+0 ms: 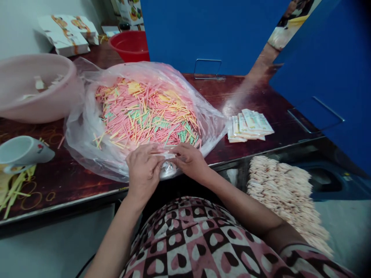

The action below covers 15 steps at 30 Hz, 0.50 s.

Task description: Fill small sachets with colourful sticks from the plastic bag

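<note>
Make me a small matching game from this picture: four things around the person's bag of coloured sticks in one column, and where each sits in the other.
Things:
1. Red plastic basin
2. Pale pink basin
3. Stack of paper packets
4. White mug

Places:
A. On the table, right of the clear plastic bag
B. Behind the bag, towards the far end of the table
C. Near the table's front left edge
D. Directly left of the bag, with pale pieces inside

Pairs: 1-B, 2-D, 3-A, 4-C
</note>
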### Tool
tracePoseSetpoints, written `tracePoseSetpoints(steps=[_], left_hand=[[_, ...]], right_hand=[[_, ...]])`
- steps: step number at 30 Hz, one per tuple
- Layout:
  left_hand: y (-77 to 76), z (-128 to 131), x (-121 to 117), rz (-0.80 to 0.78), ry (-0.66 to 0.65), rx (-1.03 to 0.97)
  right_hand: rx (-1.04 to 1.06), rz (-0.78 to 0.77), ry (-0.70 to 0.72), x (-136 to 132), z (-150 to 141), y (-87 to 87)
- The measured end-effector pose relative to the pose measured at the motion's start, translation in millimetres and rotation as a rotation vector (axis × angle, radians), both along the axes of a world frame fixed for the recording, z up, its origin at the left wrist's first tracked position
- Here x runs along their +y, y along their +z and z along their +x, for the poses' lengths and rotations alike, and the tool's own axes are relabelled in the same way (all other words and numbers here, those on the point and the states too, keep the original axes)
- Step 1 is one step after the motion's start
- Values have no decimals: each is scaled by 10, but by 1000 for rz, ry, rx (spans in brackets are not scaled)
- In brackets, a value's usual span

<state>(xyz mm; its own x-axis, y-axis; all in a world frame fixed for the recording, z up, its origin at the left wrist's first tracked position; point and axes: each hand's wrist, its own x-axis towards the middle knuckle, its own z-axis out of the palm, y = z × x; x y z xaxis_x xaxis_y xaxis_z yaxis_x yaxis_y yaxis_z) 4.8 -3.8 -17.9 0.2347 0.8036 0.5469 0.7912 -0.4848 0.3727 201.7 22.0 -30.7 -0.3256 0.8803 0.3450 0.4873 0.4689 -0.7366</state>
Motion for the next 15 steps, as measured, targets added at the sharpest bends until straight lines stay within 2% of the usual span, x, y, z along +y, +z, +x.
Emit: tracePoseSetpoints(steps=[3,7,10,15], left_hand=[[129,52,-21,-96,-49,-148],[225,100,-2,-461,-68,-443],[229,117,3,-662,-117,-565],[221,146,-8,-742,-114,-603]], right_hand=[[214,-170,52,7,98,76],[370,-323,83,-47,256,215],[357,-366,109,-101,331,253],[268,-330,140,-128,348,226]])
